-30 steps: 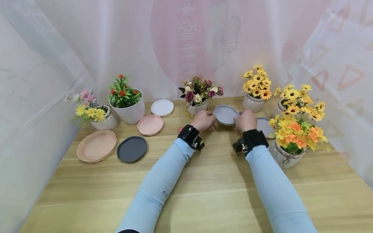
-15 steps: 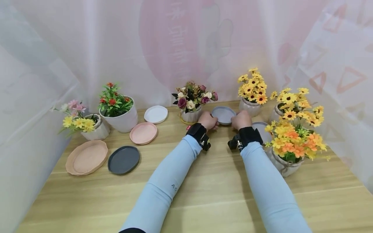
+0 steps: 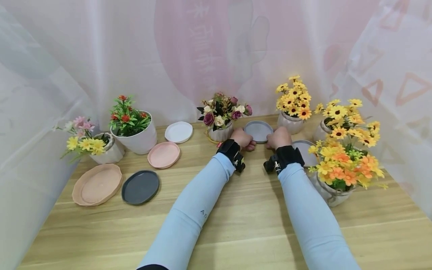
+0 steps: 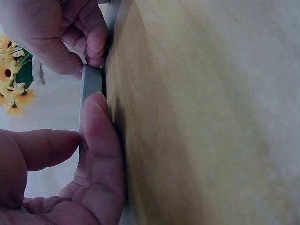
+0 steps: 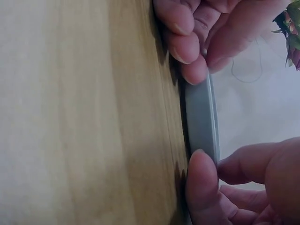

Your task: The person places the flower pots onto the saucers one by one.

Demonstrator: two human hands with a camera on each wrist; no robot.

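A shallow grey round saucer (image 3: 258, 131) lies low at the back of the wooden table, between a pot of purple and cream roses (image 3: 220, 133) and a pot of yellow daisies (image 3: 291, 123). My left hand (image 3: 242, 138) pinches its left edge with thumb and finger. At the right edge, my right hand (image 3: 280, 138) pinches the rim in the same way. The left wrist view shows the saucer's side wall (image 4: 92, 84) between the two hands, just above the wood. From the right wrist, the wall (image 5: 200, 117) stands close over the tabletop with a thin dark shadow beneath.
On the left are white (image 3: 179, 132), pink (image 3: 164, 154), dark grey (image 3: 140, 186) and beige (image 3: 97, 184) saucers. Behind them stand a red-flowered pot (image 3: 138, 135) and a pink-and-yellow one (image 3: 109, 150). Another grey saucer (image 3: 305, 152) and an orange-flowered pot (image 3: 334, 193) sit right.
Both hands have carried the grey saucer slightly back and down toward the tabletop, keeping their pinch on it. The head view has shifted a little, and the other pots and saucers stay put.
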